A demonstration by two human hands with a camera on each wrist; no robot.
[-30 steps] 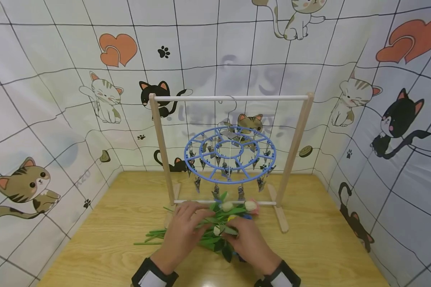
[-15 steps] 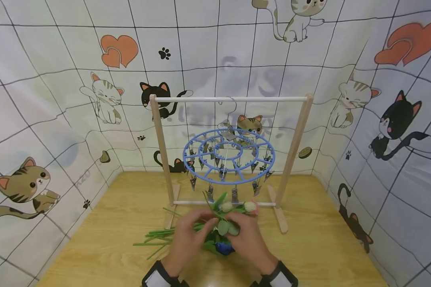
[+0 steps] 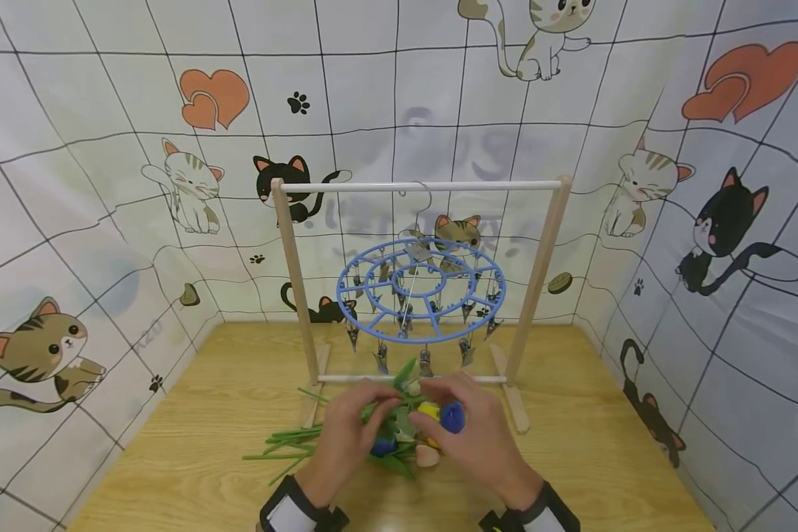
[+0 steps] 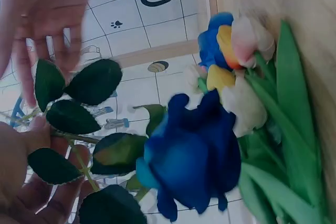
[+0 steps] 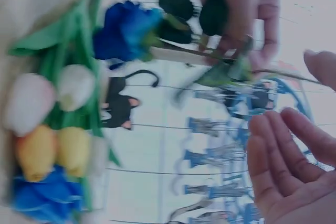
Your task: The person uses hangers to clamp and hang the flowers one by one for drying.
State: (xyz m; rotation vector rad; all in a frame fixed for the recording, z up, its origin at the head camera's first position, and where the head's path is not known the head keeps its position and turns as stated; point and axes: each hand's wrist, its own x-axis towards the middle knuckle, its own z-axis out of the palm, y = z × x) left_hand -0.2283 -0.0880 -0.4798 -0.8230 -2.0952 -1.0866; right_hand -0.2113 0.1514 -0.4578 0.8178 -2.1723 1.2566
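My left hand (image 3: 352,432) pinches the thin stem of a blue rose (image 4: 191,156) between thumb and fingers. Dark green leaves (image 4: 73,116) spread along that stem, and the bloom hangs head down over the table. To the right, my right hand (image 3: 482,436) is apart from the stem; its fingers (image 5: 278,161) are extended with nothing between them. Under the hands lies a bunch of artificial flowers: white tulips (image 4: 244,106), yellow tulips (image 5: 73,150) and another blue flower (image 3: 452,417). Their green stems (image 3: 292,436) point left on the wood tabletop.
Behind the flowers stands a wooden rack (image 3: 545,273) with a white top bar (image 3: 346,187). From it hangs a round blue clip hanger (image 3: 432,338) with several metal clips (image 3: 425,362) dangling. A cat-print curtain (image 3: 346,89) surrounds the table (image 3: 239,369).
The blue rose has come up from the bunch, its bloom turned downward. My right hand has come off the stem and leaves and shifted right, fingers spread, uncovering a blue flower and yellow tulips.
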